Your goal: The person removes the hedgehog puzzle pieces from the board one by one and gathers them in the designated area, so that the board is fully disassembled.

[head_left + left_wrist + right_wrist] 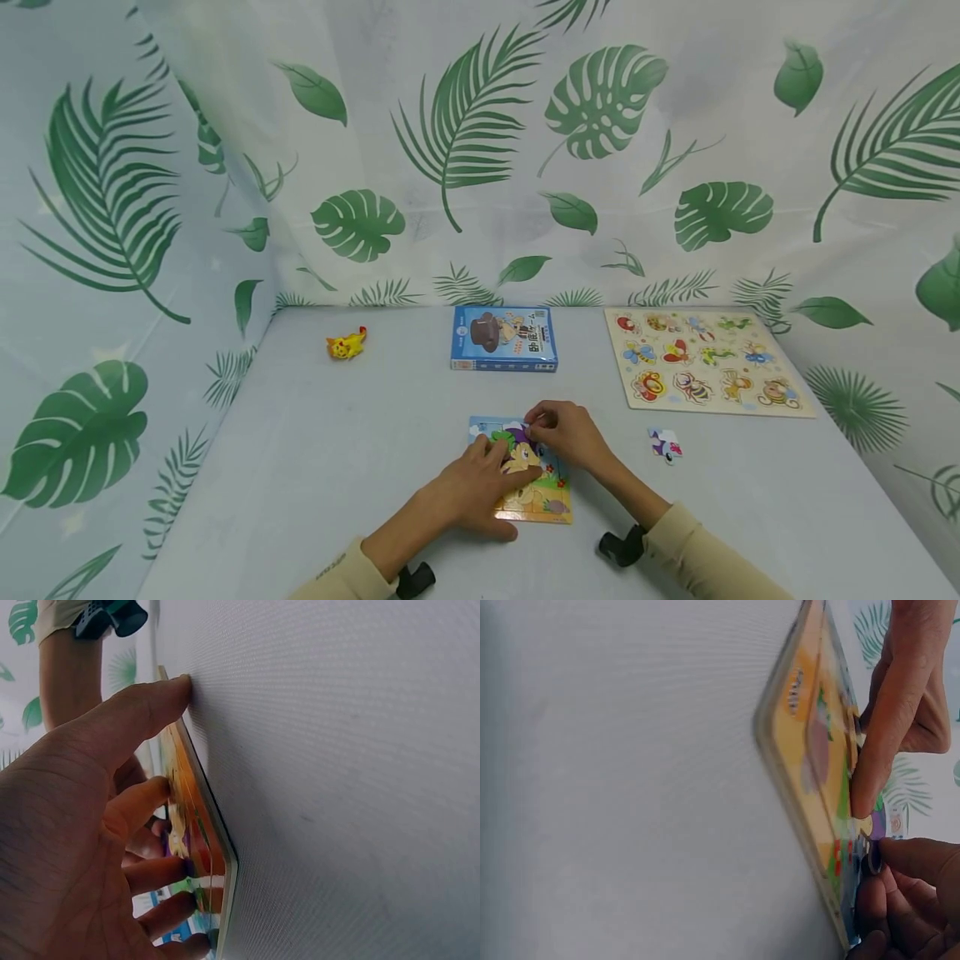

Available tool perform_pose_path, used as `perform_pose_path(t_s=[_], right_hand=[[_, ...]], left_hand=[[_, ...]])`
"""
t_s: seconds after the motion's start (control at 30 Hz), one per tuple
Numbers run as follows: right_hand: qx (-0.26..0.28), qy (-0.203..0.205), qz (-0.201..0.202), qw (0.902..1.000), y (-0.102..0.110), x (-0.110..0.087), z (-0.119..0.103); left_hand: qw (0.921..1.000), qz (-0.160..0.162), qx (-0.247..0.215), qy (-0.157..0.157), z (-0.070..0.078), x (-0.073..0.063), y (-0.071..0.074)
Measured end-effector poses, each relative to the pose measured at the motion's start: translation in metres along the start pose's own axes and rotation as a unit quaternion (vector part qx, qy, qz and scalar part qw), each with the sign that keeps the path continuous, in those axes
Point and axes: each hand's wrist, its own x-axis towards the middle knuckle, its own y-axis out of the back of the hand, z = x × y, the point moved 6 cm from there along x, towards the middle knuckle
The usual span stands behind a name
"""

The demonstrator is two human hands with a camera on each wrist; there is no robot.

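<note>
A small cartoon jigsaw puzzle (pixel 557 510) lies flat on the table, its picture partly covered by both hands. My left hand (pixel 468 492) rests on it with fingers spread; in the left wrist view the fingertips (pixel 180 870) touch the picture and the thumb lies by the board's edge. At the puzzle's upper right, my right hand (pixel 572 437) pinches a dark purple puzzle piece (pixel 874 859) between thumb and fingers, close to the surface. Another loose puzzle piece (pixel 665 446), white and purple, lies apart to the right.
At the back stands a blue box (pixel 504 339) with a hat picture. A wooden insect puzzle board (pixel 708 362) lies at the back right, and a yellow toy figure (pixel 347 343) at the back left. Leaf-patterned curtains (pixel 480 225) border the white table (pixel 322 467).
</note>
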Motion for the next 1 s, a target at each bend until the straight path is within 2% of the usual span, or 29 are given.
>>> perform_pose_path(t_s=[0.3, 0.67, 0.83, 1.0], right_hand=[[0.014, 0.028, -0.021, 0.9993, 0.002, 0.000, 0.002], [0.042, 0.026, -0.045, 0.9978, 0.006, 0.004, 0.008], [0.078, 0.026, -0.055, 0.9951, 0.025, 0.004, 0.017], [0.094, 0.014, -0.054, 0.9940, 0.061, -0.005, 0.036]], left_hand=[[1.0000, 0.000, -0.006, 0.000, -0.001, 0.000, 0.000], [0.9999, -0.003, -0.015, 0.007, -0.002, -0.001, -0.001], [0.9995, -0.008, -0.030, 0.011, -0.003, 0.000, -0.002], [0.9993, -0.008, -0.034, 0.012, -0.002, 0.001, -0.002]])
